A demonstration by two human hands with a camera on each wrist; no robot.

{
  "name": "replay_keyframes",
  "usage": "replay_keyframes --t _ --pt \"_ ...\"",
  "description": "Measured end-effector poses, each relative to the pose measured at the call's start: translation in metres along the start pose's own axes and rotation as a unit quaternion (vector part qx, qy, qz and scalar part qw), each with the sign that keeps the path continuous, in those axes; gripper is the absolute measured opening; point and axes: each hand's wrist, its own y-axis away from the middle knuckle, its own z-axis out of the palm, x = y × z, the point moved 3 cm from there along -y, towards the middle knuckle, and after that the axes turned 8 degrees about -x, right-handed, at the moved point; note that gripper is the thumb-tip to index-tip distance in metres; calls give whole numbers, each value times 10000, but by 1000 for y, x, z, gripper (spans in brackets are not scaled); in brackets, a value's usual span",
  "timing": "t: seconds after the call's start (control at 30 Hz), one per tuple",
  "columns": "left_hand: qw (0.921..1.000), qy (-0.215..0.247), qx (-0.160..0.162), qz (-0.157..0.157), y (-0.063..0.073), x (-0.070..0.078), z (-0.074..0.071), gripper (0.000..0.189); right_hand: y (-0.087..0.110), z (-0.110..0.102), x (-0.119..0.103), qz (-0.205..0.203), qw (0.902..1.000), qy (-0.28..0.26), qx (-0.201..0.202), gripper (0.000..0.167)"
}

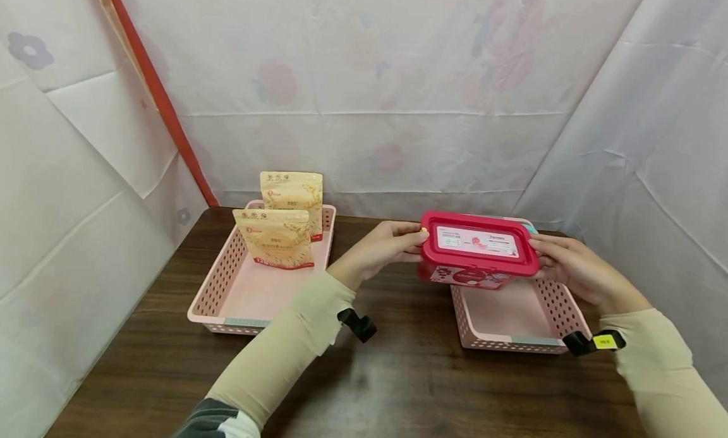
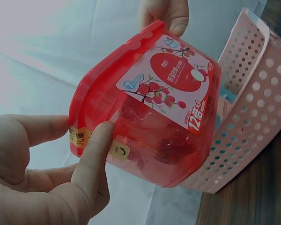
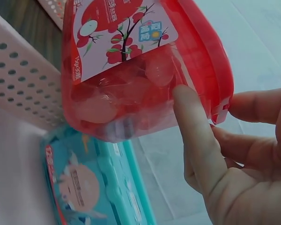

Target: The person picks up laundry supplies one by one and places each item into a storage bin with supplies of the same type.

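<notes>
A red lidded plastic tub with a printed label is held off the table, partly over the right pink basket. My left hand grips its left end, thumb and fingers at the lid's rim beside a small yellow seal sticker. At the opposite end my right hand pinches the rim, with one finger along the tub's side. Rounded pieces show through its clear red wall in the right wrist view. Behind it a teal box stands in the right basket, mostly hidden from the head view.
Another pink basket sits at the left, with two yellow pouches standing in it, a front pouch and a rear pouch. Both baskets stand on a dark wooden table. White patterned cloth hangs around the back and sides.
</notes>
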Motion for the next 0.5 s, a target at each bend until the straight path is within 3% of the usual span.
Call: replay_keyframes --t 0.3,0.5 --pt "9998 87 -170 -78 -13 -6 17 49 13 -16 2 34 9985 539 112 29" --pt "9992 278 -174 -218 -18 -9 27 51 20 -24 4 -95 9991 402 45 36"
